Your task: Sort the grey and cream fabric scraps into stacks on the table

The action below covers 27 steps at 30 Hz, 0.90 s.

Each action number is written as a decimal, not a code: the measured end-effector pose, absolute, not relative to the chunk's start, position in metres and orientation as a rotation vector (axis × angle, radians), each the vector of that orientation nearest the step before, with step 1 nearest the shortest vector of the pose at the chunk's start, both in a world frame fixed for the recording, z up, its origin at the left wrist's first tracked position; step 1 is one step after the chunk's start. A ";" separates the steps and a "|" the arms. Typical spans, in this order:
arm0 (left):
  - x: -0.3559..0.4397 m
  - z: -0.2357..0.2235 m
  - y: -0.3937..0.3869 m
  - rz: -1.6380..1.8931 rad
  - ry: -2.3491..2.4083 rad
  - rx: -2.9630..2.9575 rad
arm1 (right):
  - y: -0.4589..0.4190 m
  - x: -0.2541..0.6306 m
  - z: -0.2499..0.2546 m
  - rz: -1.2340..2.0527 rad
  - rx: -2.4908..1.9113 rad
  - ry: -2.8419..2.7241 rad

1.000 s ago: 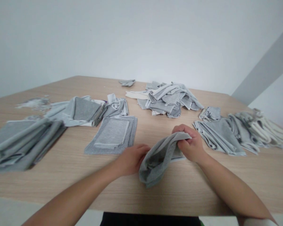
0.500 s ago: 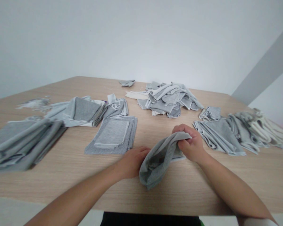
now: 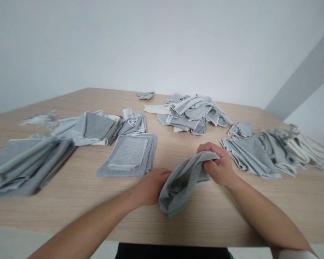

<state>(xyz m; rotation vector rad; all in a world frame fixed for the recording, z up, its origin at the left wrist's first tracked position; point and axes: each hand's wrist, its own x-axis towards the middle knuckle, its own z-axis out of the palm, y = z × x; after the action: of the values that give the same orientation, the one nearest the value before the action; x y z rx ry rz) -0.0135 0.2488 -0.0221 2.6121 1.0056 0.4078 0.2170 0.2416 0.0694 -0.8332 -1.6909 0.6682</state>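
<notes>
A folded piece of grey cloth [image 3: 179, 187] hangs in a loop just above the front middle of the table, its inner fold facing me. At its upper right end, my right hand [image 3: 217, 162] is closed, pinching the edge between thumb and fingers. My left hand [image 3: 153, 185] rests low against the cloth's left side, fingers curled around behind it; the fingertips are hidden by the fabric. Just beyond my left hand lies a flat stack of grey cloth pieces [image 3: 128, 153] with pale edges.
A loose heap of grey cloths [image 3: 191, 113] lies at the back middle. Folded cloths [image 3: 251, 154] line the right side. More stacks lie at left, including a thick folded pile [image 3: 32, 162]. White scraps [image 3: 41, 119] are scattered behind it. A wall rises behind the table [image 3: 97, 212].
</notes>
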 end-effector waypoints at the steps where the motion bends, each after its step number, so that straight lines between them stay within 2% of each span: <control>1: -0.014 -0.023 0.249 0.413 1.006 2.614 | 0.241 0.217 0.070 0.672 -0.833 -1.687; 12: -0.015 -0.034 0.251 0.528 0.937 2.598 | 0.241 0.216 0.071 0.691 -0.810 -1.681; 22: -0.015 -0.019 0.249 0.954 0.887 2.436 | 0.241 0.216 0.068 0.730 -0.798 -1.673; 27: -0.015 -0.016 0.246 0.990 0.837 2.494 | 0.241 0.215 0.067 0.762 -0.779 -1.683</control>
<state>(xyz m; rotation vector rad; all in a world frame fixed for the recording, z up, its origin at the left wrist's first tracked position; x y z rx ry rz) -0.0154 0.2459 -0.0159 2.4941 0.8370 0.9900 0.2152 0.2410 0.0674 -0.7794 -1.6829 0.7625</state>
